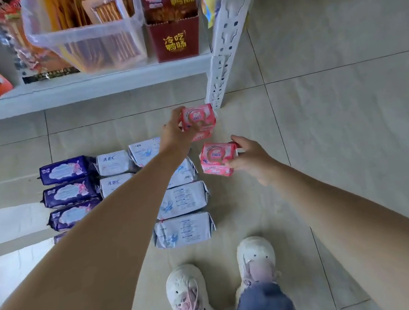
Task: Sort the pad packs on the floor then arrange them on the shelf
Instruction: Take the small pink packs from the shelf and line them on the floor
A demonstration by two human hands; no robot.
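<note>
My left hand [175,130] grips a pink pad pack [198,115] above the floor, near the foot of the shelf post. Another pink pack shows just under it. My right hand [251,159] holds a second stack of pink pad packs [218,158] to the right of the sorted rows. On the tiles lie a column of dark purple packs [63,170], a column of white ABC packs [113,163], and a column of pale blue-white packs [182,200]. My left forearm hides parts of the white and pale packs.
A white shelf [102,83] spans the top, carrying a clear plastic bin [86,40] of snack sticks, a dark red snack box [174,42] and orange bags. Its perforated white post [222,57] meets the floor by the pink packs. My feet in white shoes [256,259] stand below.
</note>
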